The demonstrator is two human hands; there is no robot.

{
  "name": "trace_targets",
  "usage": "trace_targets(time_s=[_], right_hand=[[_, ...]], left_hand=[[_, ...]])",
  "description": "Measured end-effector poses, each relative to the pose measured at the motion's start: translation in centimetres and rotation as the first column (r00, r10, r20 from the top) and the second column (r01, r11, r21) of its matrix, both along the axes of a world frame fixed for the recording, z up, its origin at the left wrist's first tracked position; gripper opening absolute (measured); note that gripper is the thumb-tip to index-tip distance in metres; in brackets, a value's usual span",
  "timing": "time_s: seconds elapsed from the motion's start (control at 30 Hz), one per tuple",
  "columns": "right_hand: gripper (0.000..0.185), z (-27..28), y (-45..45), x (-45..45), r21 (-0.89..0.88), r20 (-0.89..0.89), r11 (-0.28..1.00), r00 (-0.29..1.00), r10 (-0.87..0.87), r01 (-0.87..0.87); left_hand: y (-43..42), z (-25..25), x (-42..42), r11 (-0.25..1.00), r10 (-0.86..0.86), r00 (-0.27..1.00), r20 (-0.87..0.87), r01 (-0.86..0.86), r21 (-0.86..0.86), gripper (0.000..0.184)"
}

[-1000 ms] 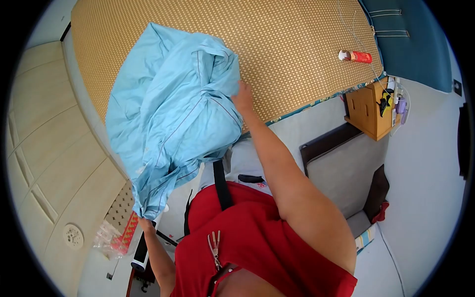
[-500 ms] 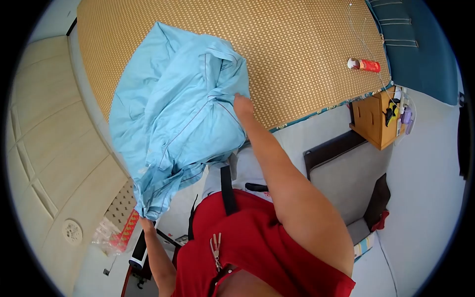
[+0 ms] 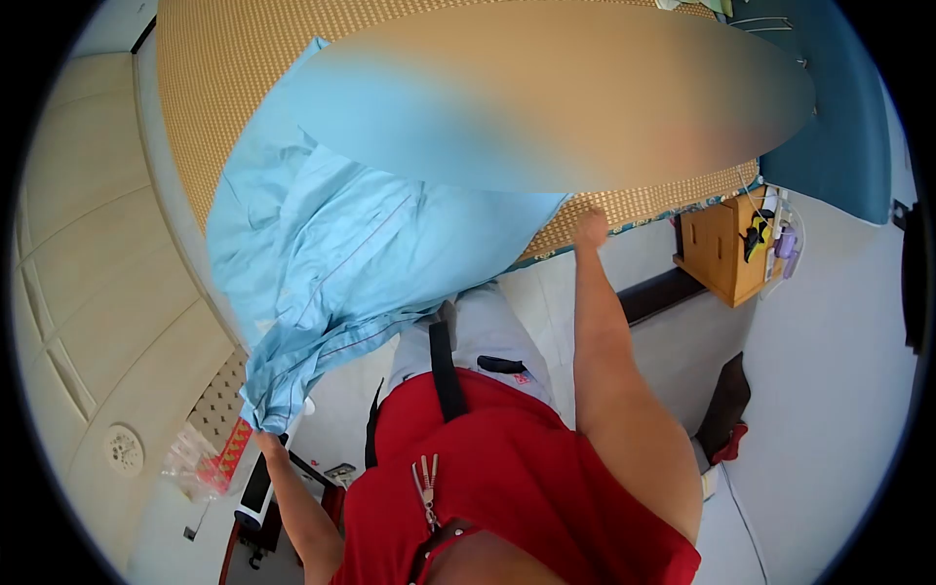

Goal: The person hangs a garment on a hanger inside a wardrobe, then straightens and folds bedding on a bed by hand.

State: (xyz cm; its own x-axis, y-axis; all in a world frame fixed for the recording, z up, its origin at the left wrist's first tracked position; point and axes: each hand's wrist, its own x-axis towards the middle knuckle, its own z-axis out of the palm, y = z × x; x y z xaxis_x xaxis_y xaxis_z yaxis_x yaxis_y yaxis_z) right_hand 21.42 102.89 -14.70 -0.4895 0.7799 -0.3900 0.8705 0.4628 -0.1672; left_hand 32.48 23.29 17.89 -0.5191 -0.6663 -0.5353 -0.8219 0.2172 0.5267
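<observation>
A light blue quilt (image 3: pixel 341 258) with thin dark piping lies crumpled over the near side of the bed, and its lower left part hangs off the edge. At the lower left, my left hand (image 3: pixel 266 441) is closed on a bunched corner of the quilt. My right hand (image 3: pixel 591 232) is by the bed's edge, just right of the quilt's right edge. Its fingers look curled, but what they hold, if anything, does not show clearly. A large blurred oval covers the upper part of the quilt and much of the bed.
A woven mat (image 3: pixel 210 107) covers the bed, with a teal headboard (image 3: pixel 843 146) at right. Beyond my right arm stands a wooden bedside cabinet (image 3: pixel 717 249) with small items on top. A pale panelled wardrobe (image 3: pixel 88 244) lines the left. Plastic-wrapped packaging (image 3: pixel 195 463) sits near my left hand.
My right hand has moved right along the bed's edge, and the quilt has spread further right. My left hand has shifted slightly left and down, still gripping the corner. The blurred oval has appeared.
</observation>
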Motion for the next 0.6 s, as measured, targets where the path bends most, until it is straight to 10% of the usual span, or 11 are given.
trace_targets(time_s=[0.17,0.27,0.53,0.6], right_hand=[[0.063,5.7,-11.4,-14.9,0.181,-0.536,0.852,0.676,0.505,-0.492],[0.073,13.3,-16.9,-22.7,-0.134,-0.418,0.792,0.759,0.500,-0.596],[0.032,8.1,-15.9,-27.2,0.081,-0.375,0.684,0.614,0.695,-0.725],[0.023,7.8,-12.9,-25.5,0.115,-0.685,0.837,0.567,0.457,-0.535]], left_hand=[[0.2,-1.3,1.0,0.994,-0.078,0.994,-0.072,0.083,0.070,0.051],[1.5,-0.9,0.7,0.995,-0.095,0.994,-0.061,0.097,0.037,0.051],[2.5,-0.5,1.4,0.992,-0.092,0.994,-0.062,0.096,0.076,0.054],[3.2,0.0,1.4,0.997,-0.023,0.999,-0.040,0.026,0.069,0.056]])
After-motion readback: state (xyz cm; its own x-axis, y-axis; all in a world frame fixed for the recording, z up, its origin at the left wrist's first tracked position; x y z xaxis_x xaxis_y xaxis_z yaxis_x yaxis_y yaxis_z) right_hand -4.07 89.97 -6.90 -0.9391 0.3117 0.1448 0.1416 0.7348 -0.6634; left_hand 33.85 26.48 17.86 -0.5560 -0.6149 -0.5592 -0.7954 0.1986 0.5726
